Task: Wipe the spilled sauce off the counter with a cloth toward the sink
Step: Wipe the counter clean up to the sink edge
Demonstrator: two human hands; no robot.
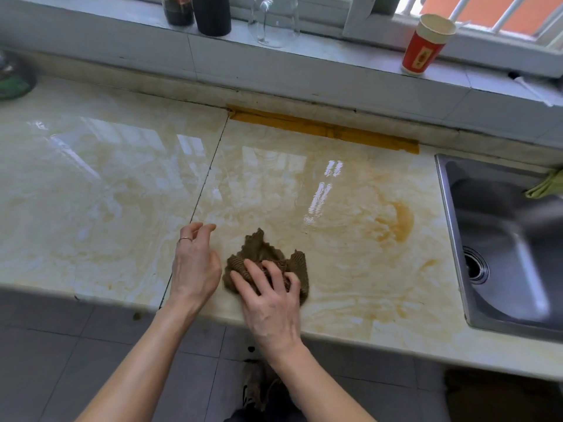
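Observation:
A crumpled brown cloth [262,254] lies on the glossy beige counter [106,184] near its front edge. My right hand [271,296] presses down on the cloth with fingers spread over it. Just left of the cloth, my left hand [195,263] hovers with fingers loosely curled and apart, holding nothing. A brown sauce smear [399,220] curves on the counter to the right, close to the steel sink [499,248]. Thin orange streaks cover much of the counter around it.
On the window ledge behind stand a red paper cup [425,45], a clear glass jar [274,19], a black container [211,15] and a dark bottle [178,10]. A yellow-green rag [545,185] hangs at the sink's far edge. Yellow tape [323,127] lines the back seam.

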